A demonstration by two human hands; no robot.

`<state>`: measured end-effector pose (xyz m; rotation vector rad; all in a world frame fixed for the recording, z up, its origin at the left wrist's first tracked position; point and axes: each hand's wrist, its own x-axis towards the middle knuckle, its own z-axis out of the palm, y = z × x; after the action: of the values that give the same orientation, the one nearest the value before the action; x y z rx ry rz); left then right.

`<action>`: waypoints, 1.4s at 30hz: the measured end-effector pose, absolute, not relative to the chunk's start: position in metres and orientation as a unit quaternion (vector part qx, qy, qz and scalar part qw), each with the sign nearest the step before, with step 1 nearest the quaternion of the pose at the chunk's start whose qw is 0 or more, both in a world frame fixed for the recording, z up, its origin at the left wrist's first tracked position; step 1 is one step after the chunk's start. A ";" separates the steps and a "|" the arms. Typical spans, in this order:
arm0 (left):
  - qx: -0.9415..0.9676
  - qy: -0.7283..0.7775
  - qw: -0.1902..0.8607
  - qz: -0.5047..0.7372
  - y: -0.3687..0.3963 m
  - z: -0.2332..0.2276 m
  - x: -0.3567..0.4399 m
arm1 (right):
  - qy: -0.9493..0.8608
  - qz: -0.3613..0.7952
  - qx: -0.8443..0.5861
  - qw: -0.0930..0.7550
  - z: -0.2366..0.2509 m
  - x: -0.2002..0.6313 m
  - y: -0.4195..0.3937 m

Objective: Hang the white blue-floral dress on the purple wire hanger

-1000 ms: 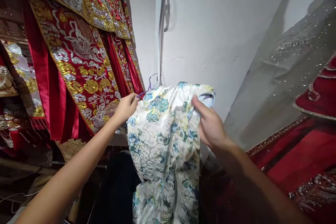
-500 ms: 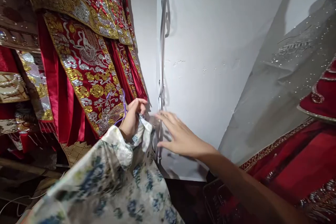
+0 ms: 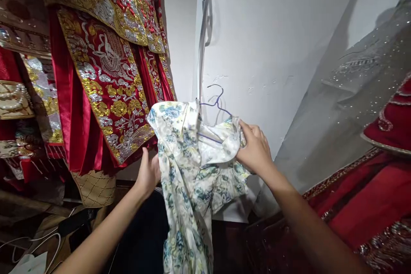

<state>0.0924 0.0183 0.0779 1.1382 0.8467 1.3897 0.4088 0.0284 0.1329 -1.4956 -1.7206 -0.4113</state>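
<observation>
A white collared garment [image 3: 183,150] with blue and yellow-green flowers hangs on a thin purple hanger [image 3: 218,100], whose hook points up in front of the white wall. My right hand [image 3: 255,147] is closed on the garment at its right shoulder, near the end of the hanger. At the garment's left edge is my left hand [image 3: 148,173], thumb raised and apart from the fingers. Its fingertips are partly hidden behind the cloth, and no firm grip on it shows. Part of the hanger's lower bar shows inside the neck opening.
Red embroidered costumes [image 3: 112,85] with gold and silver work hang on the left. On the right are sparkly sheer fabric [image 3: 353,77] and a red garment [image 3: 362,188]. Straps [image 3: 203,30] run down the white wall [image 3: 257,51]. White cables [image 3: 48,239] lie at the lower left.
My left hand has let go of the collar and hanger and moved down to the garment's left side. My right hand has taken the shoulder; the garment now hangs more upright, with the hanger inside.
</observation>
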 end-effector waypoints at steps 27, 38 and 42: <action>0.391 0.451 0.572 0.563 -0.073 -0.016 0.137 | -0.537 0.492 -0.437 0.528 -0.037 0.278 -0.075; 0.446 0.582 0.340 0.588 -0.073 -0.041 0.112 | -0.484 0.543 -0.454 0.515 -0.038 0.283 -0.078; 0.480 0.610 0.180 0.604 -0.086 -0.059 0.119 | -0.506 0.566 -0.435 0.484 -0.036 0.276 -0.076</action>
<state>0.1189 -0.0864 -0.0587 1.3564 1.7228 1.7079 0.2759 -0.0762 -0.0357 -1.0585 -1.2310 1.3794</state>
